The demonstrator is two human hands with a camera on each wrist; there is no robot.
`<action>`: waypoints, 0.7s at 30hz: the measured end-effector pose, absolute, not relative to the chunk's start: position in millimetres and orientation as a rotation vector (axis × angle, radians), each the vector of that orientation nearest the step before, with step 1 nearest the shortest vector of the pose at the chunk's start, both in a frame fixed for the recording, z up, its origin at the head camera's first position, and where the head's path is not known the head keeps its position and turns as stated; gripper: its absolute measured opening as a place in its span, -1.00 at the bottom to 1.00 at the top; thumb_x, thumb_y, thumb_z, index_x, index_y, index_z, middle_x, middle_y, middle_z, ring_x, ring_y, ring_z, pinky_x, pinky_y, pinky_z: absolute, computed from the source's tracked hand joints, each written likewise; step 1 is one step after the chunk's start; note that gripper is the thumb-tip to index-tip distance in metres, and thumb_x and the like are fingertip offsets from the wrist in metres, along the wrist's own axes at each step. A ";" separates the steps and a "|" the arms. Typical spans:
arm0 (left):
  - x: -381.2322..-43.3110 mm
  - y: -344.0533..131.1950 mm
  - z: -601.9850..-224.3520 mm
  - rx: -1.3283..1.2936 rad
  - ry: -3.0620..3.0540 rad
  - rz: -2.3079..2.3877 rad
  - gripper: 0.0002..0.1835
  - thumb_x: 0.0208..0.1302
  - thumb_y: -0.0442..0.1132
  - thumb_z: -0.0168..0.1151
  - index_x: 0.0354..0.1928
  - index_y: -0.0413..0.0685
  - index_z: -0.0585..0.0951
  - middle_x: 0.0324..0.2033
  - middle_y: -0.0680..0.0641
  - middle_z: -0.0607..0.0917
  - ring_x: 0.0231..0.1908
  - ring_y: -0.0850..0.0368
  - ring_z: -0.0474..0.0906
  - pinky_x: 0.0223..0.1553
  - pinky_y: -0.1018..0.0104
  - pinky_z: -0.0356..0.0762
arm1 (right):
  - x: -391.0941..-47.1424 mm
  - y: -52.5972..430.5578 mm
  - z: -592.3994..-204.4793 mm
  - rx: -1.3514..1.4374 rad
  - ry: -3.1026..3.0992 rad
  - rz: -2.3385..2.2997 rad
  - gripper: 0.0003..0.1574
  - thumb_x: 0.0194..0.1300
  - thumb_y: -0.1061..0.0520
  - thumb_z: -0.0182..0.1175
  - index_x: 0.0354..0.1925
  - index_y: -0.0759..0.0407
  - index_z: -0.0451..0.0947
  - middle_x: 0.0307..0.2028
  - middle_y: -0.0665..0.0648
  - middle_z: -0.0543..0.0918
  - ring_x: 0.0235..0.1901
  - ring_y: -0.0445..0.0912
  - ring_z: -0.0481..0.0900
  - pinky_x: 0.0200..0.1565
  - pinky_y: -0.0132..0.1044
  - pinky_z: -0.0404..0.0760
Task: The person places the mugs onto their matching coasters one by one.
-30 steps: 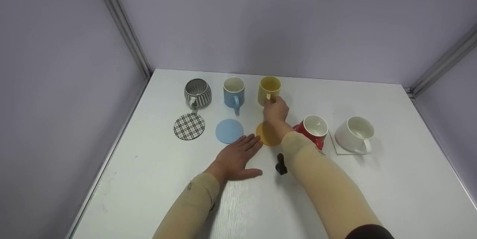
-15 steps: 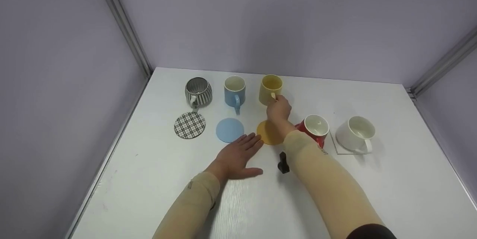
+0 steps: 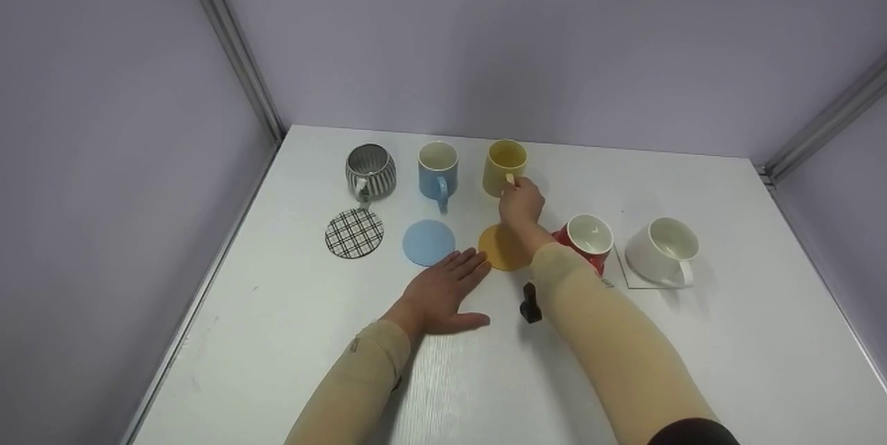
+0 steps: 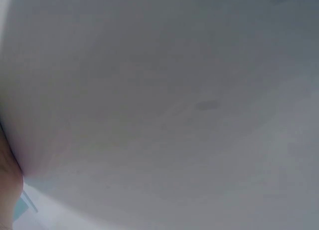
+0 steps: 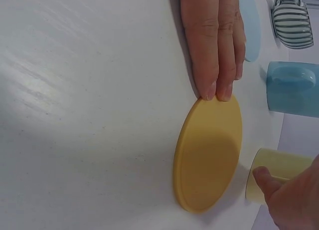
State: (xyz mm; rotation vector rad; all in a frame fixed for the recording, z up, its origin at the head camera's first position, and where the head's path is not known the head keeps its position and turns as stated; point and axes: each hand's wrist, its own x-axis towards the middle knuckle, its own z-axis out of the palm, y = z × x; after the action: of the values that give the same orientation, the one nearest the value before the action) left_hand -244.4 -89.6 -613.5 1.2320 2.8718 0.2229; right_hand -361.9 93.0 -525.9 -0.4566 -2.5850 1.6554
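Note:
The yellow mug [image 3: 496, 175] stands upright near the back of the white table, its handle toward me. My right hand [image 3: 522, 204] grips that handle; the thumb shows against the mug in the right wrist view. In front of the mug lies a round yellow coaster [image 5: 209, 155], partly behind my right wrist in the head view. My left hand [image 3: 443, 296] lies flat on the table, fingers straight, with fingertips right at the edge of the yellow coaster. A round blue coaster [image 3: 428, 242] lies just beyond those fingers. The left wrist view shows mostly bare tabletop.
A blue mug [image 3: 429, 175] and a striped grey mug [image 3: 378, 181] stand left of the yellow one. A checked coaster [image 3: 354, 233] lies before the striped mug. At right, a red mug [image 3: 578, 244] is partly hidden by my sleeve, beside a white mug [image 3: 651, 258] on a square coaster [image 3: 634, 281].
My right hand has shifted slightly right along with the mug handle, which has turned a little to the right. The left hand has stayed in place.

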 end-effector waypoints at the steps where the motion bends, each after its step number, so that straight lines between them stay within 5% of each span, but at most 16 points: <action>1: -244.3 -89.5 -613.6 1.230 2.872 0.224 0.06 0.43 0.61 -0.32 0.73 0.08 -0.02 0.70 0.05 -0.04 0.67 0.09 -0.20 0.63 0.22 -0.23 | -362.3 93.2 -526.6 -0.455 -2.589 1.648 -0.54 0.72 0.10 -0.05 0.36 0.30 0.48 0.23 0.26 0.63 0.20 0.11 0.57 0.37 0.03 0.50; 6: -243.9 -89.3 -612.9 1.231 2.874 0.223 0.06 0.44 0.61 -0.32 0.73 0.08 0.00 0.70 0.04 -0.03 0.67 0.08 -0.19 0.63 0.21 -0.22 | -364.3 94.0 -529.5 -0.486 -2.602 1.659 -0.55 0.72 0.07 -0.05 0.35 0.26 0.49 0.20 0.21 0.64 0.16 0.06 0.56 0.38 0.00 0.50; 13: -243.6 -89.5 -612.6 1.217 2.874 0.201 0.06 0.43 0.61 -0.33 0.72 0.06 0.03 0.70 0.04 -0.01 0.67 0.09 -0.18 0.63 0.23 -0.22 | -363.7 94.1 -528.6 -0.445 -2.654 1.520 -0.62 0.67 0.13 0.04 0.13 0.39 0.64 -0.05 0.28 0.72 -0.06 0.08 0.59 0.13 -0.04 0.62; 21: -243.7 -88.7 -612.6 1.197 2.868 0.220 0.05 0.43 0.61 -0.29 0.73 0.09 0.01 0.70 0.07 -0.03 0.67 0.12 -0.22 0.63 0.24 -0.24 | -362.6 93.3 -528.6 -0.423 -2.673 1.496 -0.62 0.70 0.12 0.00 0.13 0.37 0.61 -0.06 0.27 0.69 -0.08 0.07 0.58 0.09 -0.06 0.63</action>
State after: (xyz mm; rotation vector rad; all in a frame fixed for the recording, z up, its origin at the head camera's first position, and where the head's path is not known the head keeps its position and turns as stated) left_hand -243.7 -88.7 -612.6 1.1970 2.8676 0.2202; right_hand -362.6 93.3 -528.6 -0.4228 -2.6731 1.4960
